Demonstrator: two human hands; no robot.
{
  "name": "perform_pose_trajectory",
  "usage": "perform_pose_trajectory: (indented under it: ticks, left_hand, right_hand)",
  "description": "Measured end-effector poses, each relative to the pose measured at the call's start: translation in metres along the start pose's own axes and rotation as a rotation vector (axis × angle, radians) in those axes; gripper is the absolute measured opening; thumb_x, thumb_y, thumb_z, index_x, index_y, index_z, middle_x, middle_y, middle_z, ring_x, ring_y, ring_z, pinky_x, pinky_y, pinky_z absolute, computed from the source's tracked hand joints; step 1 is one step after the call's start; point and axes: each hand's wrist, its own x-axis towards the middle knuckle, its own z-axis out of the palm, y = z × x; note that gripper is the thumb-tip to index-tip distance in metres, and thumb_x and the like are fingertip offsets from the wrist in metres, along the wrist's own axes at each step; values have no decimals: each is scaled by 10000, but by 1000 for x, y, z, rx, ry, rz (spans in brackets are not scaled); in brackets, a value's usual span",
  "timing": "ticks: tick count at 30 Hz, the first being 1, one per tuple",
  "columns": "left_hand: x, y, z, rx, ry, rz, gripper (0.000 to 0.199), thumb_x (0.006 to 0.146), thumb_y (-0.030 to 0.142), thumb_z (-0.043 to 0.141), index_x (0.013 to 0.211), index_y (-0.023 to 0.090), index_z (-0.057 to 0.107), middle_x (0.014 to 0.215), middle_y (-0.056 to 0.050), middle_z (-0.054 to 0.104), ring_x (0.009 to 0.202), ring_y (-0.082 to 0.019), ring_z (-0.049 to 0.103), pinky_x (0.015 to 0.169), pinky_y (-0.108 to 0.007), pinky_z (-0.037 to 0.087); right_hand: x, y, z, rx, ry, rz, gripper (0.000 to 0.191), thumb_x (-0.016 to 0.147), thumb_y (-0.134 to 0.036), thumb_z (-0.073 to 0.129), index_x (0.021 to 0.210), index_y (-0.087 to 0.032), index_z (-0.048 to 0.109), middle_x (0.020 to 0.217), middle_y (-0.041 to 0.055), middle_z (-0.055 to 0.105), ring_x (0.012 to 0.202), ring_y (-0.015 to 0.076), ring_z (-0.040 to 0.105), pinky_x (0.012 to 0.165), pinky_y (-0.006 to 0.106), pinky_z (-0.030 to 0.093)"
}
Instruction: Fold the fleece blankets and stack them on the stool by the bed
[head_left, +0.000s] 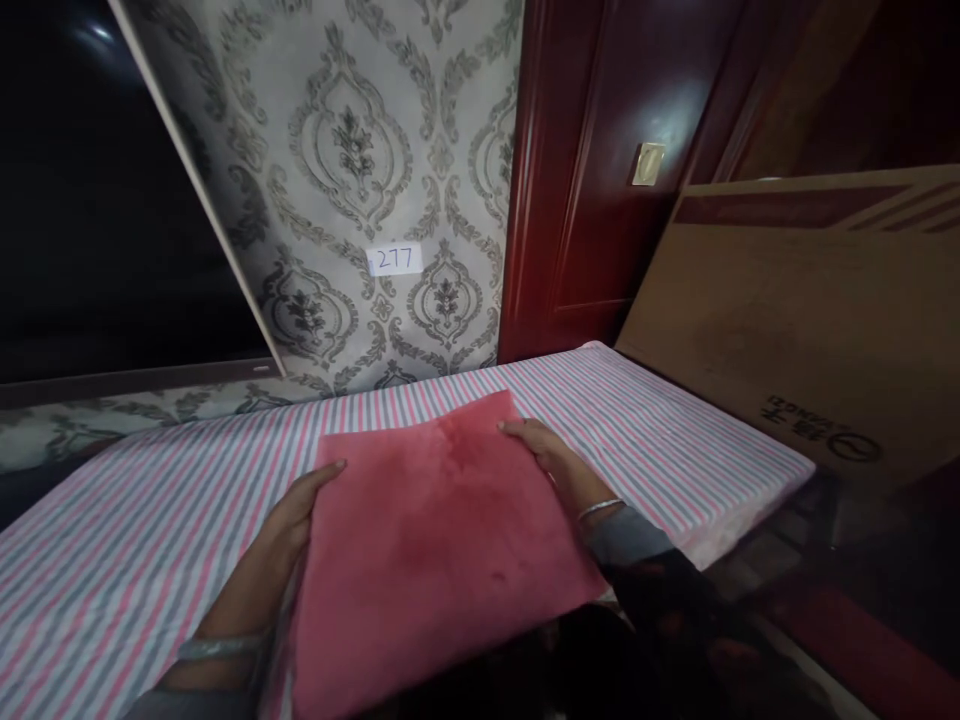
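A flat, pinkish-red sheet point(435, 540), perhaps cloth or paper, is held up in front of me, with darker red blotches over its middle and upper part. My left hand point(304, 505) grips its left edge, thumb lying on the front face. On the other side, my right hand point(536, 445) pinches the edge near the upper right corner, thumb also in front. The fingers of both hands are hidden behind the sheet. Its lower edge hangs close to my body, and the striped cloth point(187, 510) on the table shows beyond it.
A large cardboard box point(795, 310) leans at the right, beside a dark red door point(577, 200) with a yellowish switch plate point(649, 164). A dark screen point(112, 220) hangs at the left. On the patterned wall is a paper label point(395, 259) reading 277.
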Motion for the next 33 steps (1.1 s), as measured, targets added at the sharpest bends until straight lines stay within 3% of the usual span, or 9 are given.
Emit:
perform_pose_trajectory:
  ticks: [2, 5, 9, 13, 17, 22, 28, 31, 33]
  left_hand:
    - [-14, 14, 3, 24, 9, 106, 139, 724, 146, 683, 854, 109, 715, 674, -85, 730, 557, -214, 692, 562, -304, 595]
    - [-40, 40, 12, 40, 16, 398, 244, 652, 159, 767, 884, 111, 706, 673, -55, 729, 574, -195, 687, 550, -262, 579]
    - [-73, 71, 30, 27, -29, 779, 512, 604, 273, 856, 1069, 142, 686, 823, -41, 767, 795, -211, 723, 698, -274, 602]
    - [-94, 80, 48, 48, -109, 963, 647, 496, 263, 917, 1092, 168, 683, 943, -55, 774, 937, -238, 713, 792, -288, 594]
    - [-105, 77, 60, 14, -144, 980, 674, 407, 209, 933, 1041, 199, 703, 908, -32, 774, 861, -207, 715, 752, -239, 582]
    - [-109, 71, 64, 2, -145, 822, 499, 385, 230, 921, 842, 183, 728, 770, -12, 750, 632, -156, 676, 576, -214, 566]
    - [-88, 61, 61, 36, -198, 680, 406, 387, 237, 916, 729, 149, 717, 684, -27, 720, 549, -143, 636, 499, -212, 542]
    - [-80, 70, 66, 53, -211, 761, 425, 408, 236, 915, 776, 156, 719, 733, -30, 728, 594, -145, 643, 544, -217, 548]
    - [-78, 84, 71, 66, -209, 921, 461, 430, 235, 910, 847, 183, 721, 821, -23, 739, 692, -157, 665, 639, -234, 567]
  right_hand:
    - [-9, -15, -8, 60, -5, -14, 196, 729, -277, 677, 863, -138, 641, 797, 102, 739, 696, 227, 697, 656, 327, 570]
    - [-22, -41, -29, 183, -14, -116, 272, 661, -261, 710, 894, -143, 637, 859, 92, 745, 750, 213, 692, 709, 311, 564]
    - [-39, -76, -62, 301, 23, -396, 365, 543, -302, 797, 843, -151, 653, 847, 64, 739, 750, 204, 663, 724, 305, 533]
    - [-59, -94, -87, 323, 124, -578, 404, 459, -263, 838, 815, -181, 667, 833, 15, 733, 768, 194, 644, 779, 315, 507]
    - [-80, -92, -101, 329, 152, -616, 409, 462, -277, 857, 823, -190, 685, 844, 9, 730, 779, 196, 638, 775, 319, 495]
    - [-98, -87, -113, 295, 169, -565, 429, 507, -352, 873, 852, -190, 675, 859, 27, 725, 756, 207, 642, 724, 324, 497]
    - [-90, -75, -113, 279, 116, -432, 449, 496, -389, 861, 839, -172, 669, 822, 58, 721, 705, 229, 650, 680, 353, 511]
    - [-70, -80, -110, 259, 147, -486, 415, 474, -347, 836, 809, -181, 655, 809, 47, 717, 718, 223, 642, 706, 354, 506]
    - [-53, -88, -109, 258, 208, -604, 384, 485, -335, 803, 803, -190, 643, 818, 34, 711, 742, 213, 630, 735, 352, 499]
